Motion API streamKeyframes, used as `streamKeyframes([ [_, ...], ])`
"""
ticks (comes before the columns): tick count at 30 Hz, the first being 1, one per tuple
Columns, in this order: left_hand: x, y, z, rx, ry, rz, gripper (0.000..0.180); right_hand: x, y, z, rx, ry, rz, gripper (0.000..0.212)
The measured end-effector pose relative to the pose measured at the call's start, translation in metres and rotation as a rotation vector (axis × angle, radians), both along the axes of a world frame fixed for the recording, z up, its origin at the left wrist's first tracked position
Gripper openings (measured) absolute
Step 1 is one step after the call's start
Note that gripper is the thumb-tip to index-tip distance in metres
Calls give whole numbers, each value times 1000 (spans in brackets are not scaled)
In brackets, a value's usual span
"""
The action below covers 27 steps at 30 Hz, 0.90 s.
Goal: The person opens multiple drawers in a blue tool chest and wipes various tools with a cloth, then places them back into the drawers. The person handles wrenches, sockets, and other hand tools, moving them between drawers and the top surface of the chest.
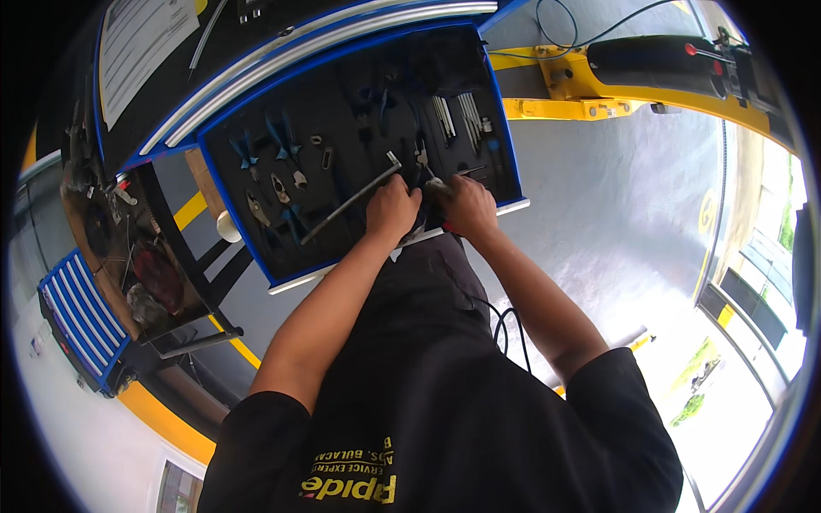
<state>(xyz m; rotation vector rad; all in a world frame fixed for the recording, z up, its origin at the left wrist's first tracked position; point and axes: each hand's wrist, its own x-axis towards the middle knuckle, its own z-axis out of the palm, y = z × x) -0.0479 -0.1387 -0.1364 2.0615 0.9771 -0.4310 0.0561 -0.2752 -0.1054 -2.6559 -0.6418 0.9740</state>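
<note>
Near the middle of the frame, a long metal bar (351, 203) slants from lower left to upper right over the drawer (513, 206). Its upper end meets the left hand (393, 209), the nearer one, fingers curled; whether they pinch it, I cannot tell. The right hand (470, 207) curls at a greyish item (438, 185), grip unclear.

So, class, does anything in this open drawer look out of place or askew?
The long silver bar looks askew: it slants across the drawer beside the left hand, while the slim silver rods farther right lie side by side. Whether the hand grips it is unclear.
</note>
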Motion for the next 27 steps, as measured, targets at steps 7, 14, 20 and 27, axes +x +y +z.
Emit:
streamKeyframes([
  [7,14,4,-3,103,-21,-96,28,12,2,-7,7,19,-31,33],
  [14,19,6,4,309,-92,-319,28,21,10,-2,-76,80,10,37],
  [20,17,11,3,304,-151,-350,25,23,11,-2,-136,99,16,35],
  [27,29,18,-4,235,-110,-288,27,31,6,-5,-64,134,14,36],
])
